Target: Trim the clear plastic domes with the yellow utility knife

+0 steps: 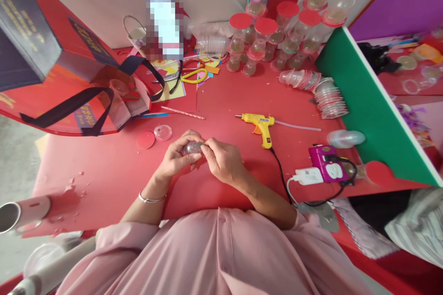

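Close to my body, a clear rounded plastic dome [191,148] lies in my left hand [176,156], its fingers wrapped round it. My right hand [222,158] pinches at the dome's right end, where a small greyish patch shows; whether the fingertips hold a separate piece is hidden. Beyond my left hand a red disc [146,139] and a clear lid [162,132] lie on the red table [228,97]. To the right, a yellow hot glue gun [259,126] rests on its side, a glue stick [301,126] in its back end.
Hourglass-like containers with red caps [266,26] stand in several stacks at the back right. A green divider [377,101] bounds the right side, with a power adapter [327,163] near it. Scissors [194,75] and a straw [183,112] lie behind; a red bag [51,106] stands left.
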Demonstrator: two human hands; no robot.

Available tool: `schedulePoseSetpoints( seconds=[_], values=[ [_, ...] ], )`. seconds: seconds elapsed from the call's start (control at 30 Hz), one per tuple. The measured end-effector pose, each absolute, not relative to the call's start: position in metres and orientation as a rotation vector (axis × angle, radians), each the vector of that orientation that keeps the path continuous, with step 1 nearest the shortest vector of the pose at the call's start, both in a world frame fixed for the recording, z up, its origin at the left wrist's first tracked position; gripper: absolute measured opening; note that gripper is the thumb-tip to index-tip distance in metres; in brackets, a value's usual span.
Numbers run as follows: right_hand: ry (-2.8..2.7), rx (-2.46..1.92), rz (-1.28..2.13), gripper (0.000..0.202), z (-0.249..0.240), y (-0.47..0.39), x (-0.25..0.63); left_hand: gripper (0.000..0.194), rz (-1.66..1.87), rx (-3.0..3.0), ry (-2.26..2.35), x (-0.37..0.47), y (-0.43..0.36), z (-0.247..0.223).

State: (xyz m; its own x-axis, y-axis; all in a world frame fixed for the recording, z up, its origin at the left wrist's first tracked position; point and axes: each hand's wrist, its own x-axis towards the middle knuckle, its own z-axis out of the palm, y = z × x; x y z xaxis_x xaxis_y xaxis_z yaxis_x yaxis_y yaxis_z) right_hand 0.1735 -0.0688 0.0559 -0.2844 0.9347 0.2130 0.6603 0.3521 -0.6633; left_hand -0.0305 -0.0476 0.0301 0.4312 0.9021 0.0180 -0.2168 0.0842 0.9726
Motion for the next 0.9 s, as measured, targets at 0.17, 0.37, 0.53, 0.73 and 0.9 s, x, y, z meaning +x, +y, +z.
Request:
schedulePoseSetpoints(
  seconds=[0.17, 0.37, 0.53, 0.73, 0.9],
  values=[
    [-1.988, -1.369, 0.650, 0.042, 0.055, -0.068, 0.175, 0.039, 0.963, 1.221, 0.733, -0.030, -0.047, 0.030],
    [-1.904, -1.361, 0.669, 0.039, 0.053, -0.068, 0.177, 0.048, 0.947, 1.219, 0.742, -0.028, -0.049, 0.031],
    [-1.856, -1.391, 0.729, 0.042, 0.052, -0.068, 0.177, 0.055, 0.969, 1.192, 0.779, -0.027, -0.049, 0.030],
    [-1.707, -1.409, 0.865, 0.038, 0.063, -0.066, 0.182, 0.053, 1.065, 1.285, 0.843, -0.027, -0.046, 0.027],
    [-1.611, -1.297, 1.024, 0.020, 0.068, -0.065, 0.189, 0.053, 1.101, 1.352, 0.915, -0.027, -0.045, 0.024]
  ],
)
